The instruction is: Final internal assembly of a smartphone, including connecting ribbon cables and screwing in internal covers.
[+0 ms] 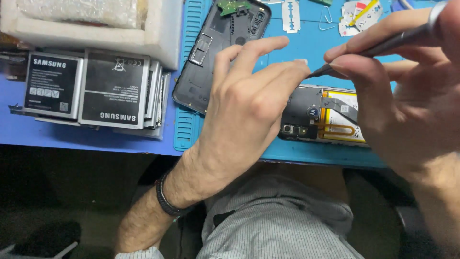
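The counter (96, 136) carries a blue ribbed work mat (189, 129), and on it, at about 5 o'clock from the picture's centre, lies the opened phone (330, 117), back off, with its yellow-edged battery and a flat ribbon cable laid bare. It looks like a light, stiff slab, but I judge it fragile wherever the inner parts show: the cable is thin and would crease or tear, and the battery pouch should not be pressed or pricked, so the safe hold would be along the outer frame edges, not on the exposed face. At 12 o'clock lies the dark plastic back cover (215, 52), thin and likely springy, best taken by its rim. Far off at 9 o'clock stands a stack of flat grey batteries (96, 88), below a white foam box (158, 38). The left hand (244, 115) hovers over the phone's left end, its grip apart, fingers spread and curved with the tips near the tool's point; whether they touch the phone I cannot tell. The right hand (407, 105) has its grip clamped on a slim metal tool (383, 45), pinched between thumb and forefinger, the point aimed down toward the phone's upper edge. A razor blade (291, 14) and a bent wire clip (327, 19) lie at 1 o'clock.
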